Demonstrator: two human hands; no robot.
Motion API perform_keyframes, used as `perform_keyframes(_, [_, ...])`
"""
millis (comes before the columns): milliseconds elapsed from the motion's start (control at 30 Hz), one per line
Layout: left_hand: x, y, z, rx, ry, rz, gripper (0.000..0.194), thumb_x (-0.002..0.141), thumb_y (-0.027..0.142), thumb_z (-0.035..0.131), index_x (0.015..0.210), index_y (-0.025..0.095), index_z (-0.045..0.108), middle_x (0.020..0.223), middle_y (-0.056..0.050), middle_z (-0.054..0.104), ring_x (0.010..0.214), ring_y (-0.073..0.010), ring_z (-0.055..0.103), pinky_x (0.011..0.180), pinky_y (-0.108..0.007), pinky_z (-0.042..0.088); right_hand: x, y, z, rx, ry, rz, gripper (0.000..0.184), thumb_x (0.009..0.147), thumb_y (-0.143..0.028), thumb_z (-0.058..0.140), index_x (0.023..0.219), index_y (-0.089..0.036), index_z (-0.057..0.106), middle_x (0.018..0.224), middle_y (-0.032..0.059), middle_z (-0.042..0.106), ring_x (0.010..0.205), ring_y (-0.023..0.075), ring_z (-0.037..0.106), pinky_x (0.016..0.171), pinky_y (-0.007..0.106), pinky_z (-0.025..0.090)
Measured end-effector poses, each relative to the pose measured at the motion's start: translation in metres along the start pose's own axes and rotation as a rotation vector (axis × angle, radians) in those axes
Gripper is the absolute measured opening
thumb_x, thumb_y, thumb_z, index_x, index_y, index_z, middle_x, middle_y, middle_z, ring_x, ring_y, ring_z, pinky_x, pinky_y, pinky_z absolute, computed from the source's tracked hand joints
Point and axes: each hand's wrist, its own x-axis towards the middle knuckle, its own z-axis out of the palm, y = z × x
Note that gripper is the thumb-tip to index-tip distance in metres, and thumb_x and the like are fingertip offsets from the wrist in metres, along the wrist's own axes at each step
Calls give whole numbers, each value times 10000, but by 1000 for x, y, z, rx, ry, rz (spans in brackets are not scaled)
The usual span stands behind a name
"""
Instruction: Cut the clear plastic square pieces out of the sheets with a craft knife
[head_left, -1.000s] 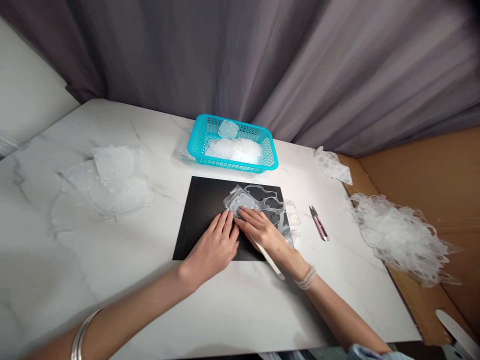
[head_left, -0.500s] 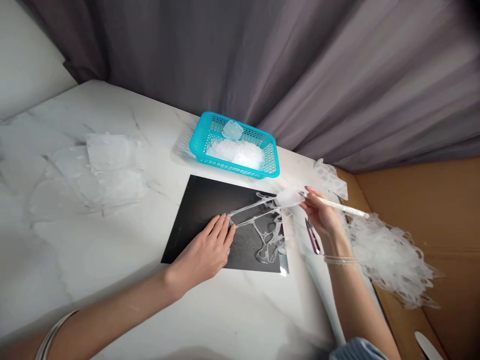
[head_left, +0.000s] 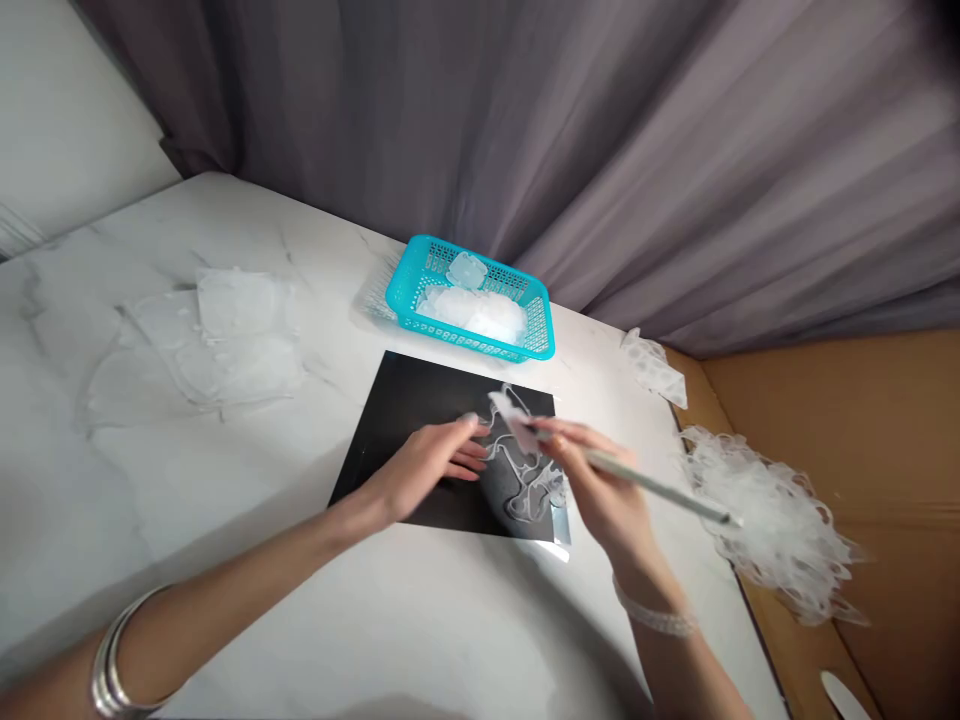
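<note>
My left hand hovers over a black mat, thumb and fingers apart, fingertips beside a clear plastic offcut web. Whether they touch the web I cannot tell. My right hand is closed around a slim white pen-like tool, whose rear end points right. At the tip of that hand is a small translucent plastic piece, blurred by motion, above the web. Whether the fingers or the tool's tip hold the piece is unclear.
A turquoise basket with translucent pieces stands behind the mat. Clear flat pieces lie stacked on the left. At right, a heap of offcuts sits by a cardboard box, with another offcut farther back.
My right hand has moved left over the mat with the tool and the plastic piece. My left hand has lifted from lying flat on the web and turned, its thumb now uppermost.
</note>
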Motion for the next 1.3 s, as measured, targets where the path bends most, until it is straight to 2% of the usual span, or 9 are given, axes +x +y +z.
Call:
perform_keyframes(167, [8, -3, -6, -564, -36, -186, 452, 869, 504, 598, 1068, 115, 713, 1033, -136, 738, 954, -233, 684, 802, -318, 534, -23, -36, 16, -53, -479, -160, 537, 1002, -554, 279, 1297, -303, 650, 1334, 67, 639, 1284, 287, 562, 1110, 519, 431])
perform_keyframes(267, [5, -8, -5, -405, 40, -152, 317, 798, 324, 712, 1045, 126, 728, 1004, -104, 737, 911, -199, 675, 745, -276, 508, -18, -30, 3, -104, -235, -38, 658, 989, -610, 166, 1160, -298, 720, 1302, 71, 652, 1264, 301, 561, 1087, 534, 423])
perform_keyframes(367, [2, -8, -5, -270, 57, -133, 284, 791, 317, 702, 981, 110, 738, 938, -95, 732, 847, -187, 668, 712, -278, 486, 4, -11, -6, -153, -2, 155, 575, 1000, -567, 299, 851, -225, 737, 778, 69, 681, 798, 224, 652, 738, 370, 540])
perform_keyframes(467, [2, -8, -5, -193, 71, -106, 248, 766, 309, 707, 911, 110, 737, 831, -67, 712, 775, -172, 648, 681, -275, 465, 29, 7, 3, -144, -95, 252, 483, 962, -535, 446, 759, -181, 704, 549, -13, 482, 512, 127, 434, 488, 261, 356])
perform_keyframes(667, [5, -7, -9, -52, 45, -80, 179, 771, 316, 682, 780, 138, 702, 684, -12, 624, 649, -131, 560, 604, -252, 406, 43, 18, 34, 43, -327, 285, 316, 855, -449, 635, 713, -169, 676, 566, -37, 495, 514, 92, 377, 499, 243, 300])
perform_keyframes(867, [4, 0, -3, 181, 105, 32, 294, 832, 302, 608, 578, 156, 585, 543, 41, 432, 527, -87, 390, 503, -244, 258, 29, 0, 46, -169, -169, 101, 232, 907, -350, 568, 751, -193, 636, 604, -25, 550, 526, 107, 434, 518, 244, 329])
perform_keyframes(1000, [0, -6, -1, 359, 315, 158, 255, 857, 333, 603, 721, 155, 727, 583, 17, 576, 581, -125, 523, 526, -242, 346, 28, 19, 47, -378, -37, 41, 174, 916, -294, 520, 771, -210, 567, 707, 6, 615, 604, 140, 516, 574, 257, 360])
perform_keyframes(1167, [6, -15, -19, -18, 376, 70, 290, 811, 394, 705, 937, 142, 772, 914, -65, 768, 870, -218, 697, 767, -292, 534, 39, 65, 22, -479, 93, 186, 247, 911, -348, 509, 738, -192, 594, 580, 11, 576, 516, 154, 468, 534, 280, 307])
perform_keyframes(1300, [6, -10, -24, -304, 239, 15, 376, 771, 378, 769, 1050, 126, 744, 1005, -106, 769, 938, -238, 715, 856, -349, 551, 42, 48, 11, -453, 142, 179, 283, 896, -422, 564, 951, -180, 701, 684, 25, 643, 597, 164, 526, 594, 286, 342])
